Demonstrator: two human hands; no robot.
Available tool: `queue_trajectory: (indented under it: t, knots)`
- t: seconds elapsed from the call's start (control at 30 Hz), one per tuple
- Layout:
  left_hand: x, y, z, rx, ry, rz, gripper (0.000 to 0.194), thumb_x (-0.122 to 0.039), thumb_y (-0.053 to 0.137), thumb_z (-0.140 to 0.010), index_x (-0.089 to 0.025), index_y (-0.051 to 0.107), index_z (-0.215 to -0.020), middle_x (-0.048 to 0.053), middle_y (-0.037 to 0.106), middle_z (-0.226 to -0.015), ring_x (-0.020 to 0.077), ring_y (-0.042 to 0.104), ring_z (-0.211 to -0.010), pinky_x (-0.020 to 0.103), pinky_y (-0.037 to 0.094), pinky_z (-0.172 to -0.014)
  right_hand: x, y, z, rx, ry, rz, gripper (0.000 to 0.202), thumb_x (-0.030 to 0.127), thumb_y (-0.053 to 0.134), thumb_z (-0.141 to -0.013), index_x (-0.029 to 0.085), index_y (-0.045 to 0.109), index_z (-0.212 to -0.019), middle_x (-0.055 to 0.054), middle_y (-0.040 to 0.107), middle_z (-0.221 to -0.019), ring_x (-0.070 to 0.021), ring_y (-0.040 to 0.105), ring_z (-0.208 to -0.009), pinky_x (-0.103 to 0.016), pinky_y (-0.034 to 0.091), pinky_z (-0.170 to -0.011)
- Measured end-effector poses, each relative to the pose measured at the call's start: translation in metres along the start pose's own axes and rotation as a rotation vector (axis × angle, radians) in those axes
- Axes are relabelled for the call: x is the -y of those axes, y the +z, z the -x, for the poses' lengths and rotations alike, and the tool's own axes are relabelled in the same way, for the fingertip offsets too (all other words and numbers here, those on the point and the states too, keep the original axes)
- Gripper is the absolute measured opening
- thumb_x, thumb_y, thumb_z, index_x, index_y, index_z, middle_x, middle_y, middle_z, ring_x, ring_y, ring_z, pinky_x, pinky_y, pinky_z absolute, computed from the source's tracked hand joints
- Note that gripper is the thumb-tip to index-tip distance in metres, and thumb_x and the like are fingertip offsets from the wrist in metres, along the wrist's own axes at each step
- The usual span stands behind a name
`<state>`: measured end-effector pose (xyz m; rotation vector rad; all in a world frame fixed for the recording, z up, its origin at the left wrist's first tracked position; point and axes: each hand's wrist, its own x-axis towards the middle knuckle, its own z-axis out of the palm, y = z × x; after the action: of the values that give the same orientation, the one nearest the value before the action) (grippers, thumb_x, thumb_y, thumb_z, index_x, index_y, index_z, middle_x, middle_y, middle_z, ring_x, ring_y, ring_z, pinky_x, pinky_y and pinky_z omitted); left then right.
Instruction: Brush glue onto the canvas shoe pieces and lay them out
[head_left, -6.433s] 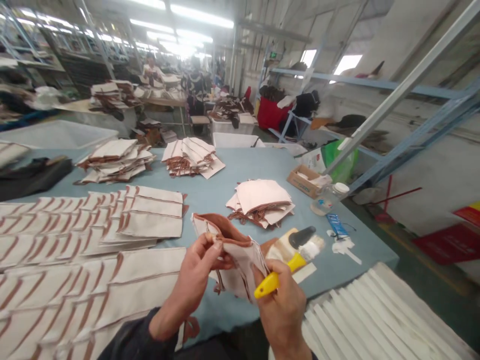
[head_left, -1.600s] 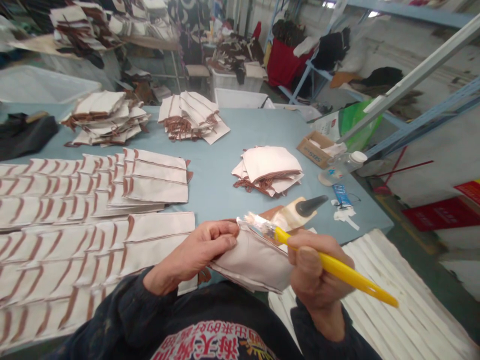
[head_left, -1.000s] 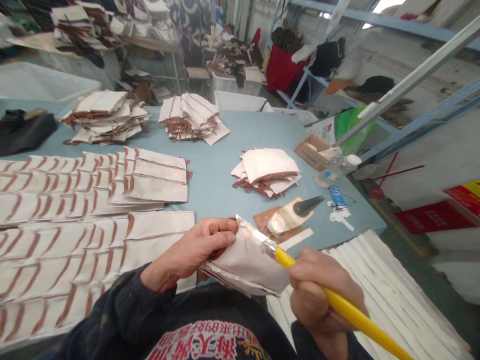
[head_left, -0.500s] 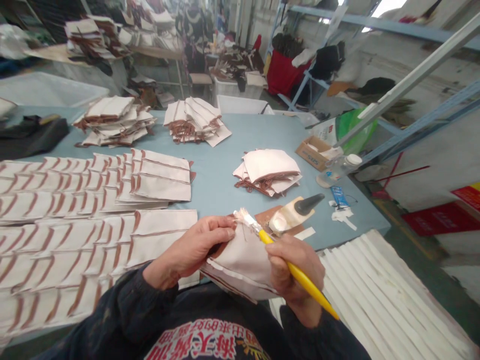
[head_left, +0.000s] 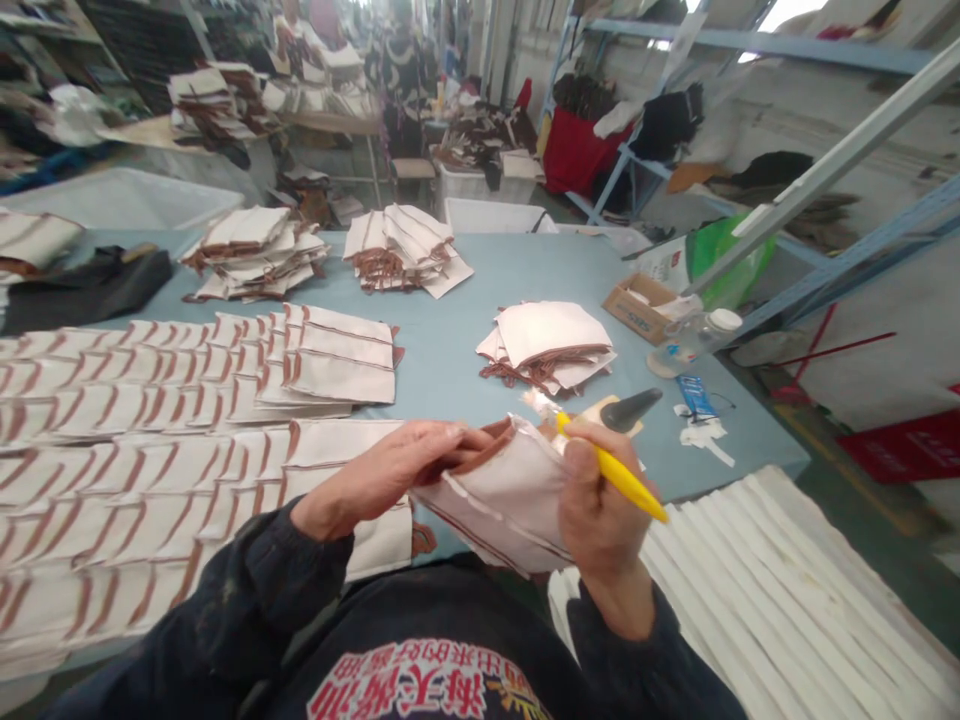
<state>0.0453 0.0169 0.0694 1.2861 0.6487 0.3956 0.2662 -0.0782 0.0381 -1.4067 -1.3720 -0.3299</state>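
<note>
My left hand (head_left: 397, 465) is closed on the left edge of a white panel (head_left: 502, 490) with a brown face, its fingers tucked over the top edge. The panel bends upward in front of my chest, a pale strip running across it. In my right hand (head_left: 607, 510) is a brush with a yellow handle (head_left: 630, 485), and that hand also touches the panel's right side. White, frayed bristles (head_left: 538, 402) point up and left, just above the panel's top edge. Behind my right hand a cream container with a black handle-like piece (head_left: 634, 408) is partly hidden.
Overlapping rows of white panels (head_left: 225, 470) cover the left of the blue-grey table (head_left: 442, 370). Several panel stacks (head_left: 555, 335) stand farther back. A small cardboard box (head_left: 637, 305) and a clear jar (head_left: 690, 345) are at the right, above long white strips (head_left: 780, 570).
The brush has lifted off the panel's top corner and shifted up and right. The panel has turned and bent, showing its brown inner face. My left fingers have moved over its edge.
</note>
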Motion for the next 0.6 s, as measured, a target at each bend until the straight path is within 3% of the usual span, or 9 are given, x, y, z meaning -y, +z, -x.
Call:
queue_trajectory:
  t: [0.13,0.23,0.37,0.47,0.6]
  knots:
    - [0.014,-0.014,0.01,0.007,0.084,-0.28,0.031,-0.046,0.075,-0.096,-0.018,0.085,-0.104,0.008,0.082,-0.101,0.0222,0.07,-0.091,0.028,0.054,-0.083,-0.01,-0.01,-0.008,0.013,0.139,-0.011,0.028,0.041,0.057,-0.112,0.019,0.074,-0.107,-0.006,0.077,-0.095,-0.0195,0.076,-0.078,-0.032,0.062,-0.075]
    - [0.028,-0.01,0.013,0.071,0.102,-0.368,0.029,-0.044,0.072,-0.098,-0.017,0.083,-0.101,0.006,0.078,-0.089,0.0193,0.067,-0.08,0.025,0.053,-0.074,-0.02,0.0,-0.011,0.054,0.197,-0.014,0.035,0.046,0.052,-0.113,0.018,0.073,-0.105,-0.007,0.076,-0.093,-0.0197,0.073,-0.075,-0.033,0.061,-0.073]
    - [0.037,0.001,0.014,0.132,0.123,-0.346,0.041,-0.049,0.059,-0.106,-0.016,0.072,-0.085,0.0,0.059,-0.07,0.0136,0.051,-0.066,0.022,0.041,-0.061,-0.028,0.02,-0.015,0.069,0.176,0.008,0.037,0.047,0.05,-0.112,0.019,0.072,-0.101,-0.005,0.076,-0.083,-0.0189,0.072,-0.069,-0.032,0.058,-0.069]
    - [0.038,0.004,0.017,0.078,0.111,-0.256,0.037,-0.048,0.062,-0.104,-0.015,0.07,-0.09,0.0,0.061,-0.077,0.0133,0.049,-0.07,0.022,0.04,-0.063,-0.019,0.018,-0.015,0.024,0.195,-0.042,0.033,0.044,0.052,-0.111,0.019,0.071,-0.103,-0.001,0.072,-0.072,-0.0185,0.071,-0.065,-0.032,0.059,-0.069]
    - [0.04,0.006,0.021,0.018,0.046,-0.161,0.035,-0.049,0.066,-0.099,-0.015,0.071,-0.092,0.001,0.062,-0.081,0.0142,0.051,-0.072,0.023,0.041,-0.065,0.011,-0.011,-0.003,-0.016,0.336,-0.257,0.026,0.038,0.058,-0.109,0.02,0.071,-0.096,0.005,0.061,-0.059,-0.0129,0.06,-0.049,-0.024,0.051,-0.052]
